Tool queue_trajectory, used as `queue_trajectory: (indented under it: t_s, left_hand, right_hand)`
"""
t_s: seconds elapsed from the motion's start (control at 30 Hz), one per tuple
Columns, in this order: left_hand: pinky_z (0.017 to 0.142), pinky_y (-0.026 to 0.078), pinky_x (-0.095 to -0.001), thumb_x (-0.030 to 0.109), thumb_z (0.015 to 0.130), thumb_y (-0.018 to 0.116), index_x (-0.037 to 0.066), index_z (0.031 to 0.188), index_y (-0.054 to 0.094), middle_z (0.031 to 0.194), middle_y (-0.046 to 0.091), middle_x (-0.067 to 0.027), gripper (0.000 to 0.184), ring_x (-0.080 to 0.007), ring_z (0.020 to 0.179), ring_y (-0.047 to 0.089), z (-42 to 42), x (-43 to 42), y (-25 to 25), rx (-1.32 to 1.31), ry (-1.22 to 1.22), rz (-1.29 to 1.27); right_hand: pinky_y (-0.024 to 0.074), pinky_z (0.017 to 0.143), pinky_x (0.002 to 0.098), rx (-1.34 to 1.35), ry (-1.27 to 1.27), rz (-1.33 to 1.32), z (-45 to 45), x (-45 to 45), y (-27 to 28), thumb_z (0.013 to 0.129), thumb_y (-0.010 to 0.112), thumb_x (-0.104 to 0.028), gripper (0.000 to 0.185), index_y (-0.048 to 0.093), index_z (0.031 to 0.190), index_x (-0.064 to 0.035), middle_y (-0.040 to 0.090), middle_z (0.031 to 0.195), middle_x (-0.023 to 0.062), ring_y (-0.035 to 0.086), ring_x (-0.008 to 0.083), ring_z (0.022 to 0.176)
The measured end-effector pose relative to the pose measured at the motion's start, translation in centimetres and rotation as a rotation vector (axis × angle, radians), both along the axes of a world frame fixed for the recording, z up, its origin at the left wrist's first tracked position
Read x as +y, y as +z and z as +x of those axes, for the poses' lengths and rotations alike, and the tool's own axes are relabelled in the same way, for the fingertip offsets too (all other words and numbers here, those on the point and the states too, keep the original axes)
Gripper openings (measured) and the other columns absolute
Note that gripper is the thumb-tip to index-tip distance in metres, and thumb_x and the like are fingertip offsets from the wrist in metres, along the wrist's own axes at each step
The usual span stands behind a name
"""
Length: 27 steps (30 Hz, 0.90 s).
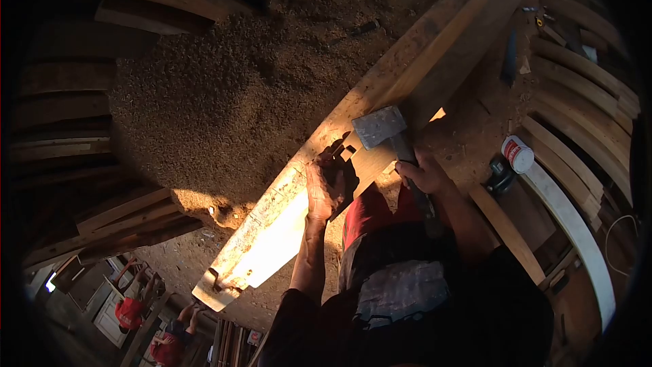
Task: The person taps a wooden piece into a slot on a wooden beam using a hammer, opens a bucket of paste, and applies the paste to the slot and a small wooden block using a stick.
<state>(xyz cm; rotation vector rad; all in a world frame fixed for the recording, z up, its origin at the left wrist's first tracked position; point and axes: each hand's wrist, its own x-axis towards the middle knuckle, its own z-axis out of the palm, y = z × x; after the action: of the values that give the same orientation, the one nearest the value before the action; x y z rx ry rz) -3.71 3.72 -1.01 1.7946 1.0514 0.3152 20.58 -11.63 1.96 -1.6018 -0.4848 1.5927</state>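
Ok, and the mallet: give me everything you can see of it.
The mallet has a blocky, grey head with a scuffed face, and a long, darker handle. The head's material is unclear; it could be wood or metal. The right hand grips the handle below the head, and the handle's lower end runs toward the person's dark clothing. The head appears over the pale timber, up and to the right of the left hand in the picture; whether it touches the timber I can't tell.

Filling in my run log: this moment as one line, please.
left hand: at board, grip shadowed; right hand: grips mallet handle; mallet head: over board; background: two people
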Motion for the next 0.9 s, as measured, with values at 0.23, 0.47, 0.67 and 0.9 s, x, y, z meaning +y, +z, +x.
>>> queue_trajectory:
  t_s: [0.23, 0.47, 0.67, 0.9]
  left_hand:
    - [0.096, 0.052, -0.0375, -0.006, 0.090, 0.059, 0.001, 0.128, 0.050, 0.121, 0.066, -0.0153, 0.040, -0.0253, 0.113, 0.065, 0.2, 0.5, 0.2, -0.019, -0.064, 0.130]
    - [0.094, 0.052, -0.0302, 0.020, 0.101, 0.069, 0.002, 0.127, 0.056, 0.116, 0.067, -0.0059, 0.033, -0.0155, 0.103, 0.064, -1.0, 2.3, -0.7, -0.507, 0.148, -0.355]
    - [0.089, 0.053, -0.0328, 0.010, 0.103, 0.061, 0.004, 0.119, 0.071, 0.105, 0.072, -0.0064, 0.020, -0.0194, 0.100, 0.066, 0.6, 9.8, 1.3, -0.069, -0.214, -0.238]
    - [0.092, 0.056, -0.0398, 0.003, 0.096, 0.061, 0.011, 0.119, 0.072, 0.115, 0.073, -0.0110, 0.027, -0.0297, 0.107, 0.069, 5.7, 11.0, 2.8, 0.202, -0.844, -0.089]
  right_hand:
    - [0.0524, 0.064, 0.0331, 0.002, 0.141, -0.026, 1.8, 1.0, 1.0, 0.096, 0.067, -0.024, 0.040, 0.053, 0.124, 0.0017, 0.061, 0.082, 0.0057, 0.063, 0.0131, 0.070]
    - [0.0456, 0.094, 0.0510, -0.587, 0.329, 0.232, -1.6, 0.0, 4.6, 0.084, 0.068, -0.012, 0.056, 0.049, 0.135, 0.0035, 0.057, 0.117, 0.0277, 0.056, 0.0435, 0.112]
    - [0.0477, 0.093, 0.0512, -0.423, 0.468, 0.154, -8.5, -1.0, 4.4, 0.084, 0.068, -0.013, 0.057, 0.042, 0.133, 0.0012, 0.059, 0.108, 0.0247, 0.058, 0.0431, 0.111]
    - [0.0524, 0.089, 0.0511, -0.286, 0.685, -0.066, -10.9, 1.9, 5.2, 0.089, 0.065, -0.019, 0.059, 0.040, 0.140, -0.0036, 0.065, 0.115, 0.0270, 0.065, 0.0461, 0.106]
